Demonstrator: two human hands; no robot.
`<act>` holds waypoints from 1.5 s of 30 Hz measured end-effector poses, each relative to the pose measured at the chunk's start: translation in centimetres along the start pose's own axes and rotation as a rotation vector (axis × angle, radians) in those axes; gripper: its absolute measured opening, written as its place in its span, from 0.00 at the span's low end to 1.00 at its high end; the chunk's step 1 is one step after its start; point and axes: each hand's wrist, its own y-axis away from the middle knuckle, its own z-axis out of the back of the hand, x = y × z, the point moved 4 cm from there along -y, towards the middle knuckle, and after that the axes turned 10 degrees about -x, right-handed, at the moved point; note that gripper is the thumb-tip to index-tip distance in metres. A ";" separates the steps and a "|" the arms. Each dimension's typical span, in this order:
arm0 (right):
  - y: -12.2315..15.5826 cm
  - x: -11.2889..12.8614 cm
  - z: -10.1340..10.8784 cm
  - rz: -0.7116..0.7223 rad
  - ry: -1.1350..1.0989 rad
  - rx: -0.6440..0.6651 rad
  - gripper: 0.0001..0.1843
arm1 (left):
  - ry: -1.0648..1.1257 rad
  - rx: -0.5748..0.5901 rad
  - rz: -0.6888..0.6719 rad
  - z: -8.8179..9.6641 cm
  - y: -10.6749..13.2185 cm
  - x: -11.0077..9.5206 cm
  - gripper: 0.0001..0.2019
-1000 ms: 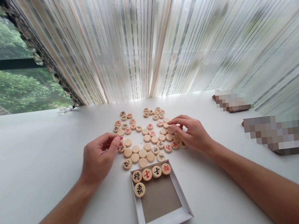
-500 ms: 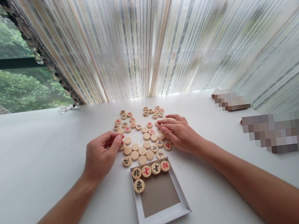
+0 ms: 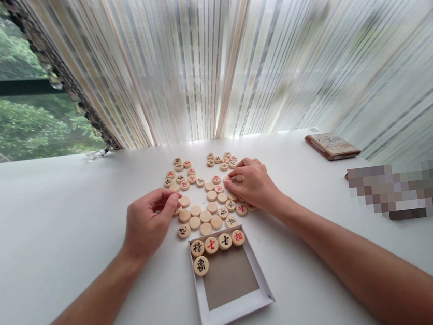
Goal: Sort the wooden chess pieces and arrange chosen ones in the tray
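Note:
Several round wooden chess pieces (image 3: 204,208) with red or black characters lie scattered on the white table (image 3: 51,218). My left hand (image 3: 149,225) rests at the left edge of the pile, its fingers curled and pinched around a piece there. My right hand (image 3: 252,184) is on the right side of the pile, fingers curled and pinching one piece. Nearer me sits a shallow white box tray (image 3: 235,311) with a brown floor; several pieces (image 3: 218,243) lie in a row along its far end, and one (image 3: 200,265) below them.
A small brown box (image 3: 332,145) lies at the far right of the table, and a blurred-out object (image 3: 394,192) sits nearer on the right. Striped curtains hang behind the table's far edge, with a window and trees at the left.
My right hand has slid left across the pile and closed its fingers on a piece. My left hand has barely moved. The view has shifted slightly.

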 end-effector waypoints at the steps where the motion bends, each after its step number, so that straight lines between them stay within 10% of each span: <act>1: 0.0 0.1 0.1 -0.001 -0.009 -0.003 0.08 | -0.001 -0.002 -0.004 0.0 0.0 -0.1 0.15; 9: 1.9 2.2 3.1 -0.048 -0.267 -0.017 0.09 | -0.028 -0.011 -0.051 0.3 0.7 -2.4 0.11; 17: 5.8 5.3 3.3 -0.508 -1.116 0.395 0.17 | 0.098 0.090 -0.094 -0.1 2.8 -5.3 0.09; 45: 6.4 6.9 3.7 -0.487 -1.265 0.439 0.13 | 0.180 0.279 0.015 -1.0 4.3 -7.5 0.09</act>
